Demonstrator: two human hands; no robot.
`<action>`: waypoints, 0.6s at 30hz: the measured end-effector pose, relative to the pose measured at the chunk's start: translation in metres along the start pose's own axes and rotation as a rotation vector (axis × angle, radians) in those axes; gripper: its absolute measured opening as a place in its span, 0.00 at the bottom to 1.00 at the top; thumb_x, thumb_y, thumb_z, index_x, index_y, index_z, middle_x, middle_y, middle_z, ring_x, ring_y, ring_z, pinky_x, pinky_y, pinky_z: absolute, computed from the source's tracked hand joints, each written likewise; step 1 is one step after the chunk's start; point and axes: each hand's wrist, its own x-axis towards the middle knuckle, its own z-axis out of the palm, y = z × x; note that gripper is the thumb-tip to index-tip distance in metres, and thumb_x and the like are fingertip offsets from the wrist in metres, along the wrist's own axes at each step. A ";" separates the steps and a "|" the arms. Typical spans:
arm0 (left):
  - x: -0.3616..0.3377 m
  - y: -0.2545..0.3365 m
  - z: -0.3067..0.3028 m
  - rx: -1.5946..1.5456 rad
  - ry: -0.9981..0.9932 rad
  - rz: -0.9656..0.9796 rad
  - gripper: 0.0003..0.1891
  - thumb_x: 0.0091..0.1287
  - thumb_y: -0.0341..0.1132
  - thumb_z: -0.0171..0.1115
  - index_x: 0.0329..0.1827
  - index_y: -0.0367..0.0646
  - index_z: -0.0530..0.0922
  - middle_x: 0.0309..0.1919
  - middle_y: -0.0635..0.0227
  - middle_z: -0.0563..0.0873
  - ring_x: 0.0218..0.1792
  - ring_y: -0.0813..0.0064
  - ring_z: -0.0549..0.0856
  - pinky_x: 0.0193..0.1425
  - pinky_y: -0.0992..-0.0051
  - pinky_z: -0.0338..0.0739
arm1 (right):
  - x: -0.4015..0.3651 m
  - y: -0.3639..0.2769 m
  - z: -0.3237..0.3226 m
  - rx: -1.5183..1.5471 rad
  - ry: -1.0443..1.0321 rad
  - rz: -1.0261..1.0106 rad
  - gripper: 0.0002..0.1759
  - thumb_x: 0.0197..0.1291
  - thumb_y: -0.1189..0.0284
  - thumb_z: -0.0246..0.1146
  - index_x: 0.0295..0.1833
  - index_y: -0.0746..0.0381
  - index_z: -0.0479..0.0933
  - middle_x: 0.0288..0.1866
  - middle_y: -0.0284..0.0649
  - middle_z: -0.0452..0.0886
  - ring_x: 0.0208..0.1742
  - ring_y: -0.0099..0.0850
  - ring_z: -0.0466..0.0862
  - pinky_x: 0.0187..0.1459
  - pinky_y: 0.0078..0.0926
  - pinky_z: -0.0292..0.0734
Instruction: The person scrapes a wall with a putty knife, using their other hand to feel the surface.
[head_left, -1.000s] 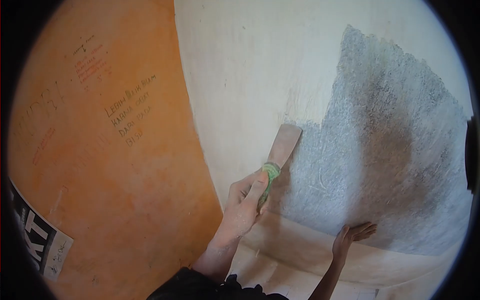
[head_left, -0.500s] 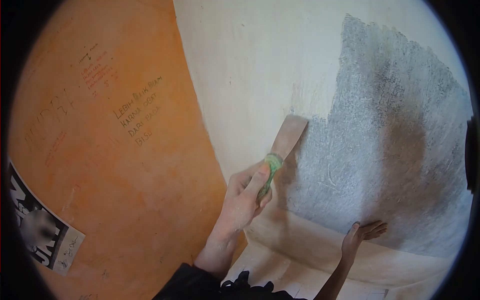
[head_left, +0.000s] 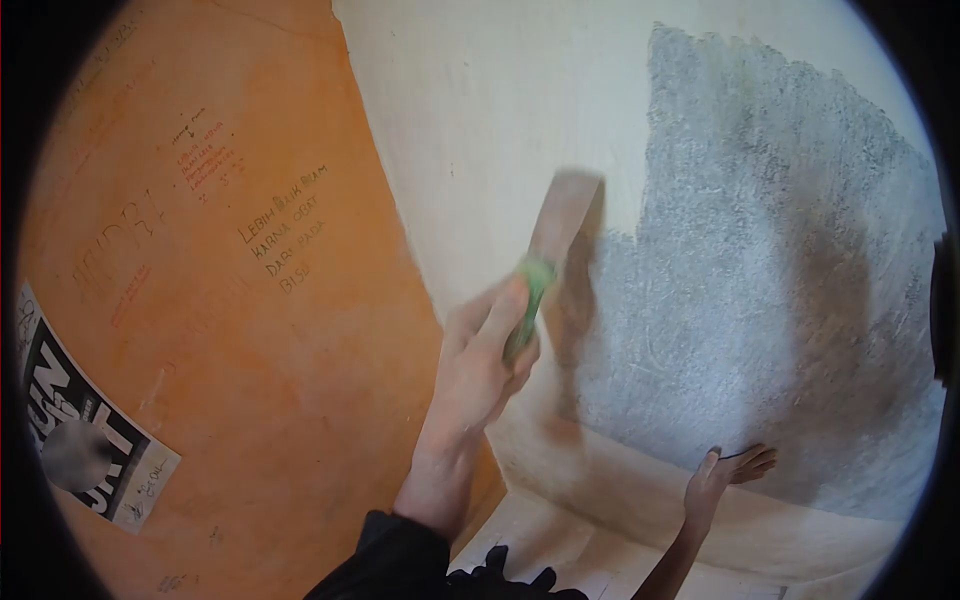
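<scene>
My left hand [head_left: 475, 360] is wrapped round the green handle of a paint scraper [head_left: 566, 215], thumb laid along the handle. The scraper's flat blade points up and overlaps the white painted wall [head_left: 500, 120], left of a rough grey patch [head_left: 700, 270] where the paint is gone. Hand and scraper are slightly blurred by motion. Lower right, my right hand [head_left: 730, 472] rests with its fingers stretched out at the bottom of the grey patch, thumb to the left, holding nothing.
An orange wall [head_left: 330, 400] with handwriting meets the white wall at a corner on the left. A black-and-white poster [head_left: 130, 480] hangs on it. Below the grey patch runs a pale band [head_left: 620, 480], with light floor tiles [head_left: 540, 530] beneath. A dark object [head_left: 940, 310] stands at the right edge.
My left hand has moved the scraper up and a little left, from the patch's edge onto the white paint. My right hand has hardly moved. The view has shifted slightly.
</scene>
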 end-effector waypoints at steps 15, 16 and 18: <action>-0.010 -0.021 -0.005 0.002 0.078 -0.082 0.19 0.79 0.45 0.45 0.55 0.38 0.76 0.12 0.77 0.67 0.08 0.86 0.59 0.11 0.82 0.52 | -0.010 0.008 0.016 0.020 -0.004 -0.005 0.47 0.74 0.51 0.42 0.78 0.70 0.26 0.79 0.64 0.19 0.79 0.62 0.19 0.74 0.59 0.16; -0.005 -0.018 -0.006 0.047 0.142 -0.010 0.19 0.79 0.45 0.45 0.54 0.38 0.76 0.12 0.77 0.67 0.08 0.86 0.60 0.11 0.82 0.53 | -0.013 0.007 0.017 0.023 -0.014 -0.012 0.46 0.74 0.51 0.42 0.78 0.70 0.26 0.79 0.64 0.19 0.79 0.62 0.20 0.74 0.60 0.16; -0.007 -0.018 -0.003 -0.039 0.134 -0.030 0.17 0.79 0.45 0.45 0.49 0.40 0.76 0.12 0.76 0.67 0.08 0.86 0.60 0.11 0.82 0.53 | -0.019 0.013 0.011 0.009 -0.032 -0.029 0.46 0.74 0.50 0.41 0.78 0.70 0.26 0.79 0.65 0.19 0.79 0.62 0.20 0.74 0.60 0.17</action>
